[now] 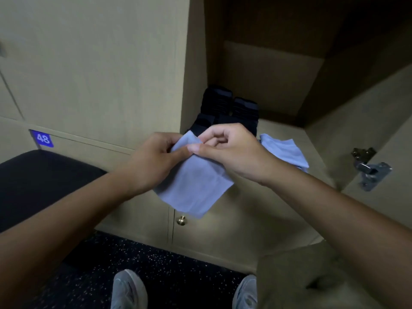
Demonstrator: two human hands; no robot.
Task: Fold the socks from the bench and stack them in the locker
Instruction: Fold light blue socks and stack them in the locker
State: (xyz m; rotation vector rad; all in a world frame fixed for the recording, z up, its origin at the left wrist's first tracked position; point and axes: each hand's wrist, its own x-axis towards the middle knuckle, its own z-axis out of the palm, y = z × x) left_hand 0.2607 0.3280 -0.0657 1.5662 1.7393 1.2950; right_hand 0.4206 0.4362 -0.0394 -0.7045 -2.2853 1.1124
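A light blue sock (196, 186) hangs in the air in front of the open locker (278, 130). My left hand (153, 159) pinches its upper left edge and my right hand (225, 148) pinches its top edge right beside it. Inside the locker, dark folded socks (229, 108) lie stacked toward the back left. Another light blue sock (287, 150) lies flat on the locker floor to the right of my right hand, partly hidden by that wrist.
The black padded bench (40, 181) is at the left, under a locker label reading 48 (42, 138). The open locker door (379, 134) with a metal hinge (370, 170) stands at the right. A brass knob (181, 220) sits on the lower door. My shoes (128, 291) stand on speckled floor.
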